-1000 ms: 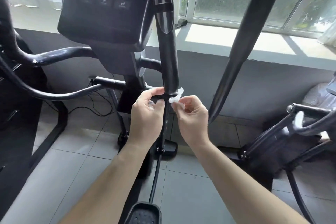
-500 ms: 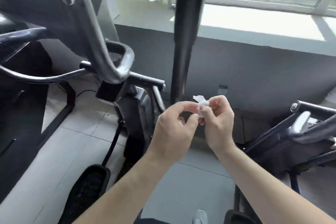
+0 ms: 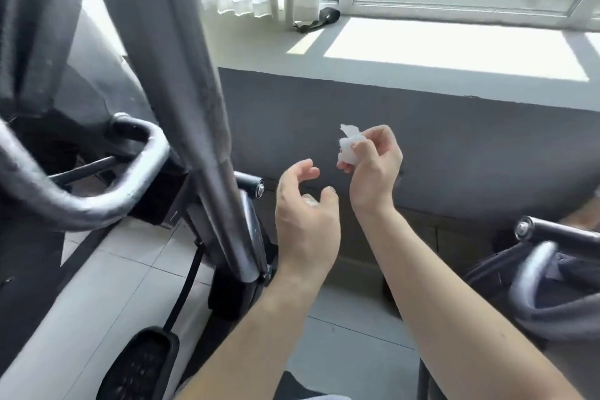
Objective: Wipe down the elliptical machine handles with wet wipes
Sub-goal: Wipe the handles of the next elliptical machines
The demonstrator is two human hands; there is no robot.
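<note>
My right hand (image 3: 373,169) pinches a small crumpled white wet wipe (image 3: 349,148) between thumb and fingers, held in the air in front of the grey wall. My left hand (image 3: 305,221) hovers just below and to the left of it, fingers loosely curled and apart from the wipe; something small and pale shows at its fingertips, too blurred to tell. The elliptical's long moving handle bar (image 3: 207,127) slants down at left of both hands, touched by neither. A curved fixed handle (image 3: 107,201) loops at far left.
A black pedal (image 3: 139,367) lies at the bottom left on the tiled floor. Another machine's grey handle and black bar (image 3: 552,234) stand at the right. A sunlit window sill (image 3: 422,52) runs above the grey wall, with a small black object (image 3: 324,18) on it.
The view swung right and the handle bar shifted left. My hands came apart: the left let go of the wipe and dropped lower, the right keeps the wipe and rose slightly.
</note>
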